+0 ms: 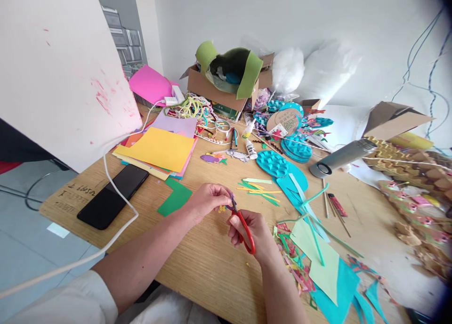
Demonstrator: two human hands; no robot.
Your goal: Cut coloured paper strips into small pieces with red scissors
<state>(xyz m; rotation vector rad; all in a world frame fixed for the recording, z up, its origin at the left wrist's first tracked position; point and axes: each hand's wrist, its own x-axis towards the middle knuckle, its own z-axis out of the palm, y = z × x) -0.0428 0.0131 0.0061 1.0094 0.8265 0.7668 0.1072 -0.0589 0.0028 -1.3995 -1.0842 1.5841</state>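
Note:
Red-handled scissors (246, 233) are held in my right hand (252, 232), whose fingers are wrapped round the handles. Their blades point up and left, toward a small purple and yellow piece of paper (229, 207). My left hand (212, 199) pinches that piece just left of the blade tips; the fingers hide part of it. Thin green and yellow paper strips (259, 190) lie beyond the hands. A purple fish cutout (211, 158) rests farther back, beside a white cutout (238, 155). Next to my left wrist lies green paper (174, 198).
A black phone (113, 197) and a white cable (122, 194) lie left of stacked coloured paper (158, 147). A metal flask (342, 158) lies at right, with blue paper (339, 293) and scraps nearer. Behind stand a cardboard box (212, 89) and glue bottles (251, 149).

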